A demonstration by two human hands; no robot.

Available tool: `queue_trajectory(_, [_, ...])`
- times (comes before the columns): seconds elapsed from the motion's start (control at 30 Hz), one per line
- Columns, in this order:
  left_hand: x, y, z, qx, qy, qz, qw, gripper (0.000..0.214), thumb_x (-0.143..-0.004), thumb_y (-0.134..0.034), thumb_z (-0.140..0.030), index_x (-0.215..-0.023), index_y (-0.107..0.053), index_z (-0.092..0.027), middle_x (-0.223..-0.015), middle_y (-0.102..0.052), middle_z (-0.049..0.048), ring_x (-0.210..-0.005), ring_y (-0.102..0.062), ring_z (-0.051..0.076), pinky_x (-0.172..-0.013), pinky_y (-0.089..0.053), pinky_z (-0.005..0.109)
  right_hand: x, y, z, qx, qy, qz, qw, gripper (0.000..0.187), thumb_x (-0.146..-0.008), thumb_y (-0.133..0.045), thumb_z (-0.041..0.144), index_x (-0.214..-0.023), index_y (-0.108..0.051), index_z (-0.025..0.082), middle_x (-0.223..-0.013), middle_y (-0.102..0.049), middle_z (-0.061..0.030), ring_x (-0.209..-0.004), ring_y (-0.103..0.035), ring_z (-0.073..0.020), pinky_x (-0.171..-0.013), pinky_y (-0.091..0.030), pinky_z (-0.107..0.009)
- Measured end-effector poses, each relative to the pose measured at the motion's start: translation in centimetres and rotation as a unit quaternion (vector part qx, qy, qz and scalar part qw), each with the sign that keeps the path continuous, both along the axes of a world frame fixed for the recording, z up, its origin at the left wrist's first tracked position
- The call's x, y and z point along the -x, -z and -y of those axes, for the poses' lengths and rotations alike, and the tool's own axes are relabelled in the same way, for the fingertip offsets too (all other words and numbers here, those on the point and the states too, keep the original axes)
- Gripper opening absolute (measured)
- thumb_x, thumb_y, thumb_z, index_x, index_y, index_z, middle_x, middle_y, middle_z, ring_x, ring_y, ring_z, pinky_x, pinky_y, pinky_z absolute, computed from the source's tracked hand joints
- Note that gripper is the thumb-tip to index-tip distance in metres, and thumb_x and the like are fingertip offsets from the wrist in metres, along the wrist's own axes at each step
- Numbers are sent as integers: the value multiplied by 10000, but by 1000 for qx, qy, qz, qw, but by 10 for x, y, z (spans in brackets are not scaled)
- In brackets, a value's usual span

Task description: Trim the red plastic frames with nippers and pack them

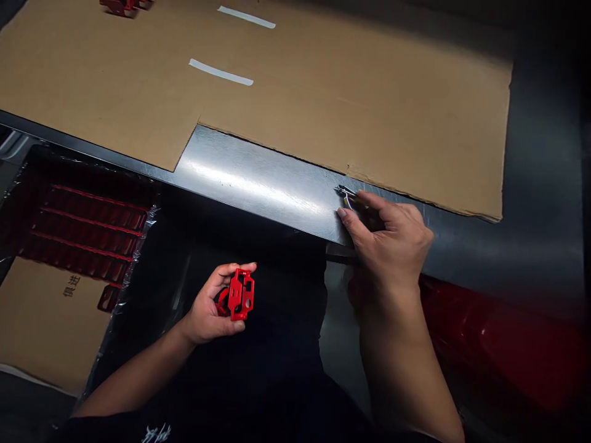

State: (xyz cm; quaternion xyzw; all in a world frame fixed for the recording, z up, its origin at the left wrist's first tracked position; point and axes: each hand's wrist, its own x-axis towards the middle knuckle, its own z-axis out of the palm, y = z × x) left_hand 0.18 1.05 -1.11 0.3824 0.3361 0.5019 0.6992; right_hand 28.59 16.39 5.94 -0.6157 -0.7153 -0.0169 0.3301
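Note:
My left hand is closed on a red plastic frame with cut-out openings, gripped between the thumb below and the fingers above, in front of my dark clothing. At the table's front edge, my right hand has its thumb and index finger around small nippers. Their dark jaws point left over the bare metal, and a pale, partly yellow handle part shows between the fingers. My palm hides the rest of the nippers.
Cardboard sheets with two white tape strips cover much of the metal table. Red parts lie at the far left. Below left, a plastic-lined box holds rows of red parts and cardboard. A red shape lies below the table's right side.

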Motion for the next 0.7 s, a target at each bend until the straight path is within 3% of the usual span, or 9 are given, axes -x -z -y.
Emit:
queue_trajectory(0.1, [-2,0,-1,3,6,-2,1000,767,-734,-857,-237,-1395,-491,-368,-1530,-487,88,-916,-619,131,-727,-505,208,1,0,0,-3,5,3,1000,388,-832,-786,423,-1147,-723,205,-1145,-751,-102,-1011,-693,-287,-911,-543,-483])
queue_trajectory(0.2, [-3,1,-2,1,13,-9,1000,770,-740,-853,-232,-1400,-483,-370,-1549,-463,95,-886,-621,126,-746,-511,229,0,-1,2,10,18,-12,1000,433,-822,-783,452,-1169,-713,201,-1224,-719,-124,-1025,-679,-287,-808,-564,-433])
queue_trajectory(0.3, [-3,2,-2,-7,16,-8,1000,789,-746,-844,-211,-1419,-464,-368,-1564,-443,112,-874,-625,131,-762,-516,254,0,-1,4,26,34,-11,999,464,-807,-787,447,-1189,-703,196,-1219,-721,-115,-1052,-662,-299,-744,-570,-414])
queue_trajectory(0.5, [-1,-1,1,2,-2,20,1000,783,-739,-853,-226,-1410,-471,-352,-1580,-420,130,-884,-636,136,-712,-518,233,1,0,3,31,42,16,999,524,-803,-762,517,-1205,-699,186,-1201,-726,-116,-1053,-659,-302,-855,-546,-447])
queue_trajectory(0.7, [-5,-2,-2,36,-33,118,992,786,-690,-888,-290,-1372,-500,-333,-1561,-440,147,-841,-650,145,-665,-527,251,-3,4,-1,6,54,61,997,614,-825,-621,701,-1162,-731,200,-1142,-756,-99,-1037,-688,-292,-933,-540,-438])
